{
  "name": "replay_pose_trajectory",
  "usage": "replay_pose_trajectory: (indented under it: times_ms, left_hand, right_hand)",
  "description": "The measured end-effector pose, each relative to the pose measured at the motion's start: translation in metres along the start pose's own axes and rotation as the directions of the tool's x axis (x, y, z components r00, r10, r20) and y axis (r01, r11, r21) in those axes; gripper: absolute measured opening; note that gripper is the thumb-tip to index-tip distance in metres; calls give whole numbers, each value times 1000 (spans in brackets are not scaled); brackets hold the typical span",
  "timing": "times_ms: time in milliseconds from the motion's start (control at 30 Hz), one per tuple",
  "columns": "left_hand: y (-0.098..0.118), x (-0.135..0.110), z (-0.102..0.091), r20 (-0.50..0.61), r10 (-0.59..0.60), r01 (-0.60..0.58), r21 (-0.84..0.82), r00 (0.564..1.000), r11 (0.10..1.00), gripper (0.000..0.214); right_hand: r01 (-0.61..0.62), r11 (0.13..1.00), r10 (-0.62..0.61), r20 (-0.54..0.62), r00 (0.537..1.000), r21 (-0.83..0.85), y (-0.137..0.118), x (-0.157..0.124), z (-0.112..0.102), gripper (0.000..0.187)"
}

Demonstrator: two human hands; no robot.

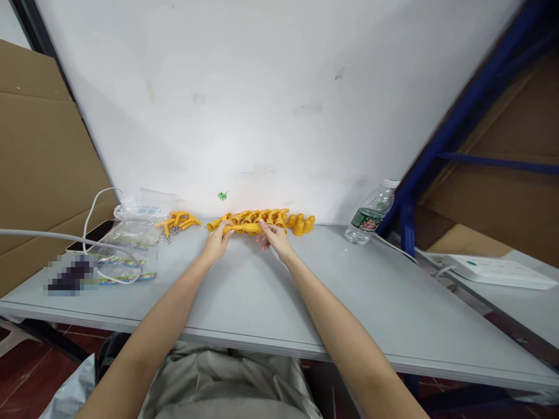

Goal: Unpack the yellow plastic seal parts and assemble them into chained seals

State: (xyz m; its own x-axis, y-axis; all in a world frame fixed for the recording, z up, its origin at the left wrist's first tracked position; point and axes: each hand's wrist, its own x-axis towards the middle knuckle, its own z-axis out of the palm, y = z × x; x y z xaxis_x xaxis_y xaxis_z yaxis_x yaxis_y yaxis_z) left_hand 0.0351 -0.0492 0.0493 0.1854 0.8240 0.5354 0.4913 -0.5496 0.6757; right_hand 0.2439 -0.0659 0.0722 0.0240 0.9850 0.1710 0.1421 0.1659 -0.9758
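Between my two hands lies a long yellow plastic piece [243, 228], held level just above the table. Its left end is pinched in my left hand [217, 240], and its right end is gripped by the thumb and fingers of my right hand [275, 237]. Behind my hands, a row of yellow curved plastic parts [262, 215] lies along the wall. To the right of that row stand several small yellow caps [300, 224]. More yellow hooked parts [178, 221], with small metal bits among them, are heaped to the left.
Clear plastic bags [131, 235], a white cable [89, 215] and a dark phone [98, 233] lie at the left beside a cardboard sheet [43, 157]. A water bottle [371, 215] leans at the right, near a blue metal frame [408, 227] and a white power strip [498, 272].
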Motion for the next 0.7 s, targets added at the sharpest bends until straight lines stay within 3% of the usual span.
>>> replay_pose_trajectory:
  times_ms: [67, 233, 467, 700]
  left_hand:
    - [0, 0, -2, -14, -15, 15, 11, 1000, 1000, 21]
    - [1, 0, -3, -38, -39, 40, 21, 999, 999, 19]
    - [1, -2, 1, -108, -49, 53, 36, 993, 998, 20]
    - [3, -3, 2, -119, -74, 77, 21, 990, 997, 21]
  right_hand:
    - [33, 999, -34, 22, 999, 23, 0, 0, -2, 52]
    - [110, 993, -114, 96, 989, 53, 2, 0, -7, 66]
    - [117, 989, -128, 125, 984, 92, 4, 1, -5, 60]
    - [122, 989, -133, 130, 983, 87, 1, 0, -6, 65]
